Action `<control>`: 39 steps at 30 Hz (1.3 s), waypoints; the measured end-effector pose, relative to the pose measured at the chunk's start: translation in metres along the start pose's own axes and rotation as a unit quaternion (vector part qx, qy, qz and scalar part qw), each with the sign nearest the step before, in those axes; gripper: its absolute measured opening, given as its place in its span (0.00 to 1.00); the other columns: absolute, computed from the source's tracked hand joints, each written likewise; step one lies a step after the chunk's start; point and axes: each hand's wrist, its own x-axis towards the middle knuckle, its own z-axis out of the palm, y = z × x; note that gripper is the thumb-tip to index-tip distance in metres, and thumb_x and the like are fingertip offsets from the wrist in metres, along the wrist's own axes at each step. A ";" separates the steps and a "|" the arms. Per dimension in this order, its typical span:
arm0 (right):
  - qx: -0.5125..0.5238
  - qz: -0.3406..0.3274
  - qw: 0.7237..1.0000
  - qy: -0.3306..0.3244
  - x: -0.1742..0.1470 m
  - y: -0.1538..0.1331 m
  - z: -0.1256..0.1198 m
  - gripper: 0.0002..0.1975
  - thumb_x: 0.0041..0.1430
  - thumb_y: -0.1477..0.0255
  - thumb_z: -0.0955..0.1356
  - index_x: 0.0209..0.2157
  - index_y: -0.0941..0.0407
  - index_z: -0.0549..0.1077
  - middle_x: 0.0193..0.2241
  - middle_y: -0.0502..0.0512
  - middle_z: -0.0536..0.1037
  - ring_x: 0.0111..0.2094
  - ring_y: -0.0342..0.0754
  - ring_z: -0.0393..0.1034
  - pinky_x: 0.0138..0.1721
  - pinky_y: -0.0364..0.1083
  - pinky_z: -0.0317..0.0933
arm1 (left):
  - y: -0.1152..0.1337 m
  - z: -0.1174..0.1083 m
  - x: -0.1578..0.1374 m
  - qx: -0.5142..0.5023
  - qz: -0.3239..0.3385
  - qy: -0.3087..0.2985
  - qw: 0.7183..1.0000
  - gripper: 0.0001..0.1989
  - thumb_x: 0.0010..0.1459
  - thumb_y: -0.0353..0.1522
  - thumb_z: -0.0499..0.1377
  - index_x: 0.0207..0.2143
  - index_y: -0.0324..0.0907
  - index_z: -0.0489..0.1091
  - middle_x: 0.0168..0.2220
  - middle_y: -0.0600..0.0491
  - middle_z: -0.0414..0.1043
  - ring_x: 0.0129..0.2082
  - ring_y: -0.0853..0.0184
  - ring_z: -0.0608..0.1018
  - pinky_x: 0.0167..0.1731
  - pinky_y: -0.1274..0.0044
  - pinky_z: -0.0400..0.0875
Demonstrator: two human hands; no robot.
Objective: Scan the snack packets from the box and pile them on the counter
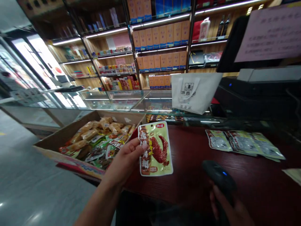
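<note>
My left hand [130, 157] pinches the left edge of a snack packet [158, 150], pale green and brown with a picture of reddish-brown food on its front. The packet is held upright above the dark red counter [183, 182]. Lower right, my right hand [225, 204] is wrapped round the handle of a black barcode scanner [218, 175] that shows a small blue light; this hand is partly blurred. Several similar packets [242, 142] lie overlapping in a row on the counter beyond the scanner.
Left of the counter, an open cardboard box [70, 160] holds many wrapped snacks. A white tote bag [195, 91] stands on the glass display case [115, 97]. A monitor [232, 47] with a pink notice is at the right. Lit shelves [162, 47] with boxed goods line the back.
</note>
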 end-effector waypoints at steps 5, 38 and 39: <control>0.035 -0.018 0.999 0.028 -0.012 -0.007 0.004 0.34 0.51 0.43 0.72 0.46 0.58 0.74 0.21 0.48 0.76 0.20 0.46 0.67 0.22 0.43 0.62 | -0.049 0.020 0.011 -0.058 -0.058 0.016 0.997 0.21 0.48 0.36 0.73 0.43 0.37 0.74 0.37 0.44 0.83 0.32 0.57 0.84 0.36 0.68 0.81; 0.235 0.007 0.972 0.021 -0.038 -0.026 0.019 0.29 0.38 0.65 0.83 0.43 0.56 0.78 0.35 0.56 0.86 0.36 0.60 0.82 0.40 0.55 0.75 | -0.140 0.040 -0.015 0.292 0.250 0.033 0.923 0.06 0.59 0.30 0.62 0.30 0.47 0.79 0.55 0.48 0.66 0.50 0.59 0.73 0.50 0.67 0.71; 0.232 0.003 0.972 0.027 -0.038 -0.023 0.020 0.28 0.38 0.65 0.83 0.43 0.56 0.78 0.35 0.55 0.87 0.35 0.59 0.82 0.40 0.54 0.75 | -0.141 0.044 -0.017 0.216 0.196 0.037 0.956 0.02 0.58 0.32 0.64 0.34 0.47 0.78 0.55 0.48 0.66 0.47 0.60 0.74 0.48 0.69 0.72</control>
